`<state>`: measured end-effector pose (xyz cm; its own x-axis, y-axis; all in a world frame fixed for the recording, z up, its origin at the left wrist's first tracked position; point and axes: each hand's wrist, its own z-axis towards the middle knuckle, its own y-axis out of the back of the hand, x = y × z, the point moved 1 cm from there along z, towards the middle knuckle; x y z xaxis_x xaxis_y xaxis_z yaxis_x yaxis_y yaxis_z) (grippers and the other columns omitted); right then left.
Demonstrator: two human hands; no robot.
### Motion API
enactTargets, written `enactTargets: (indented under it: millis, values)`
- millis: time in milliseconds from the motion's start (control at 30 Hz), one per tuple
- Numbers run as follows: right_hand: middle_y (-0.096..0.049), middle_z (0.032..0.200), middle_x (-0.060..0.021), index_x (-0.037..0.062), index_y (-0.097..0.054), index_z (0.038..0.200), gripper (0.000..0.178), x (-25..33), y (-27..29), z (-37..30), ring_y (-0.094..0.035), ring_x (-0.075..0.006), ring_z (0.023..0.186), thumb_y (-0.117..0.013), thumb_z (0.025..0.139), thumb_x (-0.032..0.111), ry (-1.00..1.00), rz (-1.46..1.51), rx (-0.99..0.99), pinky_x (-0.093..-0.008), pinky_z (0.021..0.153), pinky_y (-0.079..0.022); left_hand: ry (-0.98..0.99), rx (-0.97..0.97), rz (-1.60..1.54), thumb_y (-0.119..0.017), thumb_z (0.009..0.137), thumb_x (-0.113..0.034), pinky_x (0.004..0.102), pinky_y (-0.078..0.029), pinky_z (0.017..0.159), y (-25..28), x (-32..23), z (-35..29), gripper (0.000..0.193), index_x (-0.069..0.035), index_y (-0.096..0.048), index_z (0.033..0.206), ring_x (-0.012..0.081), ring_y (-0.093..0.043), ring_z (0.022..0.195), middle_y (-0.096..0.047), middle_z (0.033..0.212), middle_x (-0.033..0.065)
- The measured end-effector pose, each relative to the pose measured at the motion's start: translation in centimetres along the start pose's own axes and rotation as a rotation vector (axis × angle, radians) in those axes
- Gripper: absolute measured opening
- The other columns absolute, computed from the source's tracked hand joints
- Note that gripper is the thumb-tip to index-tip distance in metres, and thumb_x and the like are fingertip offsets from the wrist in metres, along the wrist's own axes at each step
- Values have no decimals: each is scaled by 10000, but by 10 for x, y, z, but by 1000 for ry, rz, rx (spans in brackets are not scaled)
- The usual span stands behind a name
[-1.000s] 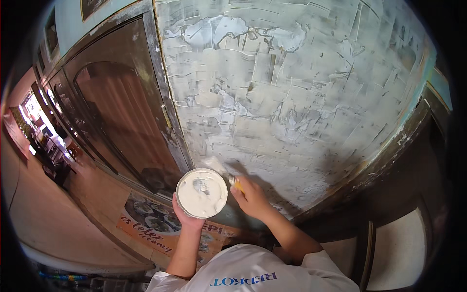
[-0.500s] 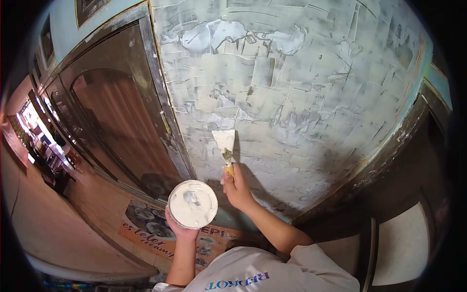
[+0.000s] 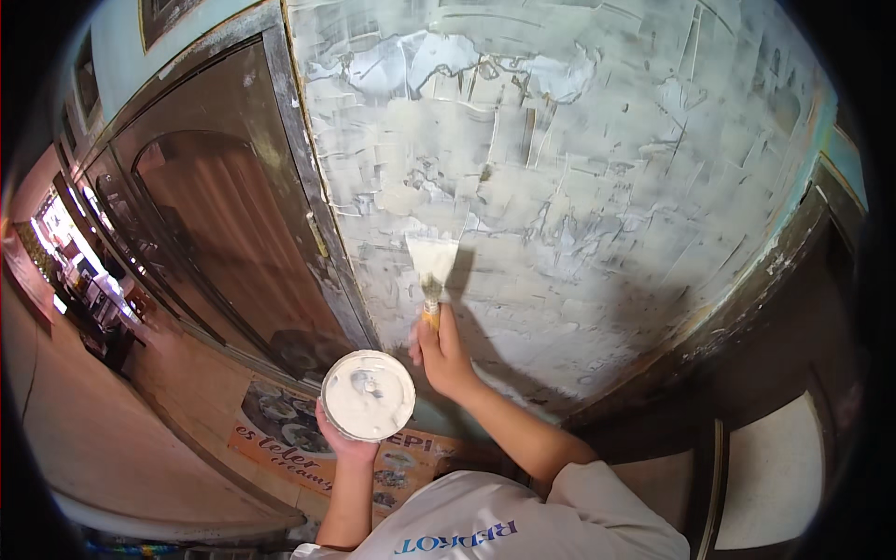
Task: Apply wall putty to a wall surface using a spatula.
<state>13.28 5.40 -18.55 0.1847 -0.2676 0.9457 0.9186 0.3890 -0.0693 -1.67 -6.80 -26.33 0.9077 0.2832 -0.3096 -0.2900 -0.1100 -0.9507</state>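
Note:
My right hand [image 3: 442,358] is closed round the yellow handle of a putty knife [image 3: 434,264], its wide blade coated in whitish paste and pointing up at the wall. The blade's far edge seems to meet the wall [image 3: 579,224], which is covered in patchy grey-white filler with rough ridges. My left hand [image 3: 345,435] holds up a round tub [image 3: 369,396] of thick white putty from its near left side. A grey hollow shows in the putty's surface. The tub stays apart from the knife, lower and to its left. Most left fingers are hidden under the tub.
A brown door [image 3: 210,205] in a worn frame stands left of the wall. Dark woodwork [image 3: 747,289] borders the wall on the right. On the tiled floor lies an orange printed banner [image 3: 280,448]. A pale panel [image 3: 775,467] sits at lower right.
The putty knife and my right hand have moved slightly up and to the left along the wall. My left hand and the tub have barely shifted.

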Motion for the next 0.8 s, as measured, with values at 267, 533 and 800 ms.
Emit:
enactTargets:
  millis: [267, 533, 800]
  values:
    - [-525, 818, -35, 70, -373, 1241, 241, -22, -5, 0, -508, -82, 592, -354, 1053, 221, -41, 4, -25, -219, 522, -434, -13, -31, 1, -366, 944, -489, 482, -316, 1124, -1, -6, 4, 603, -116, -464, 1409, 319, -432, 1319, -460, 1450, 102]
    - [-526, 754, -14, 69, -410, 1141, 223, 45, -10, 50, -507, -78, 570, -401, 1050, 272, 170, 59, 5, -228, 491, -425, -88, -29, -4, -342, 953, -470, 467, -320, 1125, 2, -17, 9, 586, -105, -482, 1390, 305, -436, 1321, -469, 1445, 84]
    - [-482, 803, -6, 74, -444, 1207, 340, 12, -3, 18, -420, -69, 669, -342, 1054, 360, 42, 173, 58, -225, 602, -389, -64, -49, 6, -346, 948, -497, 473, -316, 1123, 4, -16, 7, 608, -110, -469, 1401, 302, -428, 1325, -456, 1454, 81]
